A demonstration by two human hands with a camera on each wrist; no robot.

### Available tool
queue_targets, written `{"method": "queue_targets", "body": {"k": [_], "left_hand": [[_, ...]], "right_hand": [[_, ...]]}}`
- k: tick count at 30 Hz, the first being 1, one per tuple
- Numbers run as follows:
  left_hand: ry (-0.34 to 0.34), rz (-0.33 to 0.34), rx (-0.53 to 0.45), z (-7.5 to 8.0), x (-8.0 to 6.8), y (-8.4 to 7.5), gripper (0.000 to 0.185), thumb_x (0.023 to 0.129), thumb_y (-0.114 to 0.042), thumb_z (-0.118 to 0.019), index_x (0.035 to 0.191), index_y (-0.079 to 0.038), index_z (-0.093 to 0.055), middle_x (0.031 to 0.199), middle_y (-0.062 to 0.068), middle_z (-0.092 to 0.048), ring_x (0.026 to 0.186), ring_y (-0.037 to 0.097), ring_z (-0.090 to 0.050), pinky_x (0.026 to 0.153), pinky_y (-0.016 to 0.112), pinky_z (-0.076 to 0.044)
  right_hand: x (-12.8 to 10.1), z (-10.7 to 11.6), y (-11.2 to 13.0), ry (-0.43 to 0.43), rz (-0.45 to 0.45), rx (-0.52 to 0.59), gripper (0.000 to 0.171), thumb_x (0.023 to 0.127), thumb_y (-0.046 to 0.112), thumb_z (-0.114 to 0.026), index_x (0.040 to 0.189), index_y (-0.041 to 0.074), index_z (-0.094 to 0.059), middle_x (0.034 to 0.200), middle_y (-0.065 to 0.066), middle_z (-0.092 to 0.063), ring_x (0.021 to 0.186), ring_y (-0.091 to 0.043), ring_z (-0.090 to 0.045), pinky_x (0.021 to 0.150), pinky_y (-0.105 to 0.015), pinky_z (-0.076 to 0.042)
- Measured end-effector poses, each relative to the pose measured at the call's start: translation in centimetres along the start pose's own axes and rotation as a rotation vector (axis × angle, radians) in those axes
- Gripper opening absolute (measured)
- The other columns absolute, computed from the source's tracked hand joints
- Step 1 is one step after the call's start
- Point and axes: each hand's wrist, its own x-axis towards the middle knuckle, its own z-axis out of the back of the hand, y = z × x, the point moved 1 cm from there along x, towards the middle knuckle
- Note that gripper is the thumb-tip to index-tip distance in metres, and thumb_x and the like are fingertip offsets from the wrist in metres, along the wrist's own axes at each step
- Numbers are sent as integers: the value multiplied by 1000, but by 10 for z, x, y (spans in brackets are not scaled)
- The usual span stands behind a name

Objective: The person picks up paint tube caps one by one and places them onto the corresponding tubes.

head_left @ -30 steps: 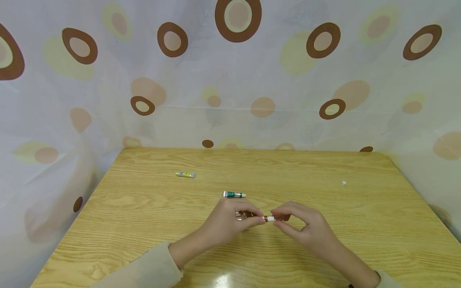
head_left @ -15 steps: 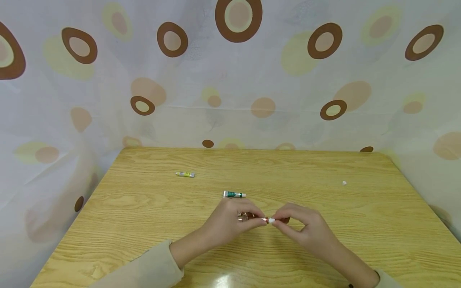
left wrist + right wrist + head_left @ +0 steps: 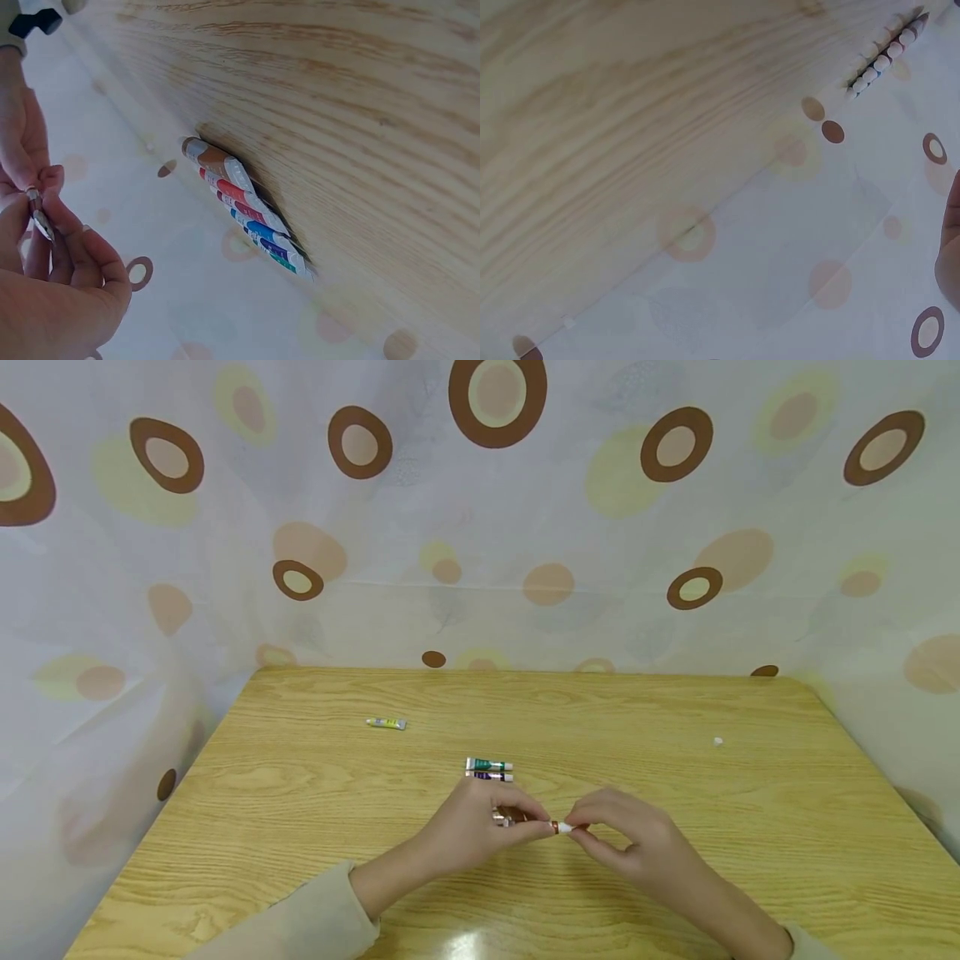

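Note:
My left hand point(image 3: 476, 822) holds a small paint tube point(image 3: 556, 827) with a reddish-brown band, pinched between thumb and fingers. My right hand point(image 3: 637, 835) pinches the tube's white cap point(image 3: 566, 828) from the right. The cap sits at the tube's end. In the left wrist view both hands meet around the tube point(image 3: 39, 215). Below and beyond my left hand a row of paint tubes point(image 3: 241, 206) lies side by side: brown, reds, blues and green. The head view shows the green tube point(image 3: 491, 766) and a dark violet tube point(image 3: 491, 776); my left hand hides most others.
A yellow paint tube point(image 3: 386, 723) lies apart at the back left of the wooden table point(image 3: 600, 718). At the back right is a tiny white piece point(image 3: 717, 742), too small to identify. A patterned curtain point(image 3: 495, 543) hangs around the table's back and sides.
Both hands have moved slightly toward me with the held tube. The dark violet tube has come into view beside the green one. My right fingers stay at the cap.

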Motion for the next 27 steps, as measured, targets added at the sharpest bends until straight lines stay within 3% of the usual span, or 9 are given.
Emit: {"method": "queue_targets", "body": {"k": [3, 7, 11, 13, 16, 21, 27], "left_hand": [[9, -7, 12, 0, 0, -1, 11, 93, -24, -77, 95, -14, -82, 91, -1, -80, 76, -6, -60, 69, 19, -58], [16, -5, 21, -1, -1, -3, 11, 93, -23, -78, 95, -13, -82, 91, -1, -80, 75, -7, -58, 69, 19, -57], [8, -6, 25, -2, -2, -3, 12, 94, -23, -77, 96, -12, -81, 92, 0, -80, 76, -7, -60, 71, 18, -58], [4, 0, 27, -2, -2, -3, 12, 94, -23, -76, 96, -12, -81, 92, 0, -80, 76, -7, -61, 71, 19, -59], [3, 18, 22, -1, -3, -3, 12, 94, -23, -77, 97, -12, -82, 92, 1, -80, 77, -7, -61, 72, 19, -59], [6, 20, 15, -1, -3, -3, 12, 94, -23, -77, 97, -13, -82, 93, 0, -80, 77, -7, -61, 73, 20, -59], [9, -38, 44, -1, -4, -4, 12, 93, -21, -77, 97, -10, -81, 93, 1, -80, 78, -6, -62, 73, 18, -59]], "right_hand": [[0, -1, 0, 11, -17, 10, 3, 97, 12, -73, 99, 13, -73, 94, 2, -74, 86, -7, -68, 84, -11, -55], [-1, -1, 3, 52, -86, 14, 19, 89, 0, -77, 98, 16, -72, 93, 4, -74, 85, -5, -68, 82, -12, -55], [-2, 0, 6, 80, -138, -33, 16, 91, 7, -77, 104, 16, -73, 98, 5, -74, 87, -6, -68, 84, -12, -54], [-2, 1, 7, 74, -120, -65, 11, 97, 19, -73, 107, 14, -73, 100, 5, -74, 88, -7, -68, 86, -12, -54], [0, 0, 7, 49, -46, -81, 21, 103, 29, -63, 108, 10, -72, 100, 2, -73, 87, -10, -68, 85, -13, -55], [2, -3, 6, 20, 41, -94, 22, 105, 26, -58, 102, 9, -72, 99, 1, -72, 87, -10, -68, 84, -11, -55], [2, -4, 6, 27, 19, -108, 25, 106, 29, -58, 98, 10, -72, 96, 2, -71, 85, -9, -68, 83, -10, -54]]}}
